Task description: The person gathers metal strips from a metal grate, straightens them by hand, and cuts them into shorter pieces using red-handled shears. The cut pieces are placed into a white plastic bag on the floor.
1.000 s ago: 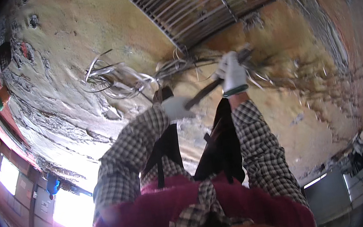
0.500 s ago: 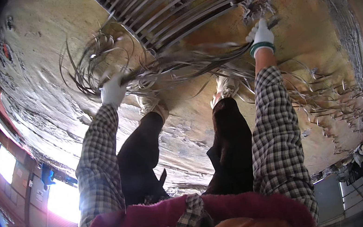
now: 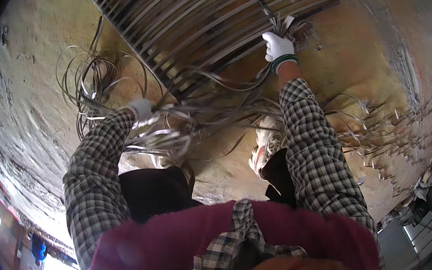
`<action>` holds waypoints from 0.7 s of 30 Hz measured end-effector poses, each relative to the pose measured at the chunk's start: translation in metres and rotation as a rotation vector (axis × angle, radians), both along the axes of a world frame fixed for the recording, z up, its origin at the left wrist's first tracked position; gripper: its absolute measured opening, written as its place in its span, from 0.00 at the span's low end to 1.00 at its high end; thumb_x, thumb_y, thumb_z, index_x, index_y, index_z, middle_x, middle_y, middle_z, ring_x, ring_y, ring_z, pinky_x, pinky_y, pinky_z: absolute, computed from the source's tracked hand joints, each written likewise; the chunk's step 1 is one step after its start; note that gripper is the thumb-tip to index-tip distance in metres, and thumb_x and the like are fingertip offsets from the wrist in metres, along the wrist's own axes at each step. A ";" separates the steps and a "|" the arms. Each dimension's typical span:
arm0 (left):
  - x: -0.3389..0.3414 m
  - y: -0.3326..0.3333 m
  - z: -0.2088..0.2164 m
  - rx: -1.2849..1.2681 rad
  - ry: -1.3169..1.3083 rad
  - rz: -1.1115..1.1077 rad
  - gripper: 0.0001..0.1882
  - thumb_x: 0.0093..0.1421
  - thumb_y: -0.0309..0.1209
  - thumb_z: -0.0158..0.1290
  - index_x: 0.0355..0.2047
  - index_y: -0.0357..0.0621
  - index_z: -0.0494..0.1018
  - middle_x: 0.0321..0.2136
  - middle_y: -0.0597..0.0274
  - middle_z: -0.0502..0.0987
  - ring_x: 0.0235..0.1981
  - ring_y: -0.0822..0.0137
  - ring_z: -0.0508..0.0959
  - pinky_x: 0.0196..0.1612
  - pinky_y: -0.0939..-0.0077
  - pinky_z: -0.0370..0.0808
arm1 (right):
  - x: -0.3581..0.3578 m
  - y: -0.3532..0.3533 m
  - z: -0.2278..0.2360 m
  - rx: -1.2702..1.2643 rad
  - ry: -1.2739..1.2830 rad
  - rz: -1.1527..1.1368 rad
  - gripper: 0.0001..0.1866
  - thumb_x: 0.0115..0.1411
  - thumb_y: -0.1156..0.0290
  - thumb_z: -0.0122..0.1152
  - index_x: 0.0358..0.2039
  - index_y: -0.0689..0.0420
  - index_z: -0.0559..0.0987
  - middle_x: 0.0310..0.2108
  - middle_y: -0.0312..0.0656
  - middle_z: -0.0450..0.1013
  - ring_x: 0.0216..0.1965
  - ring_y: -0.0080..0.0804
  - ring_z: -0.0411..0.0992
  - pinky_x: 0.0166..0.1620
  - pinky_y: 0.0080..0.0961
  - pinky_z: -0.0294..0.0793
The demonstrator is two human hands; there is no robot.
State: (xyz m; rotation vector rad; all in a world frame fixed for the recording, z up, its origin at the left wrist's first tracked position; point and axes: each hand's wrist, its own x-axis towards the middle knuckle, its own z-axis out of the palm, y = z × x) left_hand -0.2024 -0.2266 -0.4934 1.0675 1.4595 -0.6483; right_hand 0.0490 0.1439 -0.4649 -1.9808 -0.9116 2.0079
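My right hand (image 3: 278,47), in a white glove with a green cuff, is closed around a bundle of thin, flat grey strips (image 3: 244,83). Their splayed ends (image 3: 284,25) stick out past the fist, beside the near edge of a slatted metal rack (image 3: 209,16). From this hand the strips sag in curves toward the left. My left hand (image 3: 141,110), also white-gloved, is at the left part of the bundle, above my left foot. Motion blurs its fingers, so its grip is unclear. Looped strips (image 3: 163,137) hang below it.
A loose coil of strips (image 3: 92,89) lies left of the rack. More bent strips (image 3: 373,139) spread over the worn, stained floor (image 3: 365,51) at the right. My shoes (image 3: 268,141) stand just below the bundle.
My right hand has moved left toward the rack, closer to my left hand. The bundle, stretched between both hands before, now sags and loops. My upper body leans further forward.
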 end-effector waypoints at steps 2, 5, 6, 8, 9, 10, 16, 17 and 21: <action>-0.007 -0.054 -0.030 -0.075 -0.034 -0.196 0.22 0.54 0.48 0.48 0.39 0.43 0.75 0.33 0.48 0.77 0.35 0.52 0.77 0.39 0.59 0.72 | 0.002 0.009 0.012 -0.001 -0.028 0.024 0.13 0.48 0.68 0.63 0.29 0.56 0.67 0.10 0.33 0.57 0.07 0.25 0.57 0.11 0.27 0.54; 0.004 -0.193 -0.025 0.517 0.025 0.064 0.27 0.52 0.54 0.53 0.41 0.43 0.73 0.35 0.51 0.77 0.36 0.55 0.77 0.41 0.61 0.72 | 0.014 0.016 0.029 0.071 -0.102 -0.109 0.20 0.52 0.68 0.58 0.44 0.59 0.66 0.11 0.33 0.56 0.07 0.25 0.53 0.12 0.28 0.52; 0.007 -0.225 -0.021 0.276 0.010 0.053 0.27 0.52 0.54 0.53 0.42 0.44 0.73 0.35 0.51 0.77 0.36 0.55 0.76 0.42 0.61 0.71 | 0.016 0.017 0.033 0.076 -0.176 -0.129 0.12 0.53 0.70 0.57 0.35 0.56 0.65 0.16 0.35 0.53 0.10 0.25 0.50 0.14 0.27 0.48; 0.020 -0.266 -0.001 -0.112 0.002 -0.039 0.28 0.52 0.53 0.53 0.43 0.44 0.72 0.36 0.50 0.77 0.37 0.55 0.76 0.42 0.61 0.71 | 0.023 0.013 0.033 0.063 -0.300 -0.047 0.11 0.55 0.67 0.56 0.33 0.57 0.66 0.14 0.34 0.53 0.10 0.25 0.51 0.14 0.27 0.49; 0.026 -0.271 0.011 -0.164 -0.007 -0.069 0.28 0.52 0.53 0.53 0.43 0.44 0.72 0.36 0.50 0.77 0.38 0.54 0.76 0.43 0.60 0.71 | 0.026 0.011 0.032 0.053 -0.298 -0.004 0.10 0.56 0.67 0.55 0.31 0.57 0.66 0.13 0.33 0.53 0.09 0.25 0.51 0.14 0.27 0.49; 0.032 -0.271 0.031 -0.202 -0.015 -0.104 0.28 0.52 0.53 0.53 0.44 0.44 0.72 0.36 0.50 0.77 0.38 0.54 0.76 0.43 0.60 0.71 | 0.028 0.010 0.030 0.022 -0.258 0.018 0.09 0.57 0.66 0.54 0.28 0.56 0.66 0.12 0.32 0.52 0.09 0.25 0.51 0.14 0.27 0.48; 0.019 -0.155 0.117 -0.081 -0.025 -0.294 0.30 0.51 0.53 0.54 0.47 0.45 0.69 0.38 0.49 0.76 0.40 0.53 0.76 0.45 0.60 0.70 | 0.062 0.051 0.046 -0.022 -0.347 0.411 0.19 0.57 0.53 0.55 0.20 0.53 0.66 0.10 0.31 0.57 0.09 0.26 0.56 0.14 0.28 0.51; 0.013 -0.125 0.127 -0.023 -0.014 -0.321 0.30 0.51 0.53 0.54 0.48 0.46 0.69 0.38 0.48 0.76 0.41 0.53 0.76 0.46 0.60 0.70 | 0.072 0.063 0.055 0.031 -0.379 0.433 0.20 0.57 0.50 0.54 0.22 0.54 0.68 0.11 0.31 0.59 0.10 0.26 0.57 0.14 0.27 0.52; -0.009 0.039 0.150 0.177 0.040 0.095 0.25 0.55 0.50 0.52 0.46 0.46 0.70 0.39 0.50 0.76 0.40 0.54 0.76 0.44 0.62 0.72 | 0.110 0.068 0.086 0.082 -0.124 0.151 0.18 0.60 0.51 0.49 0.27 0.53 0.70 0.13 0.31 0.60 0.10 0.23 0.55 0.13 0.25 0.50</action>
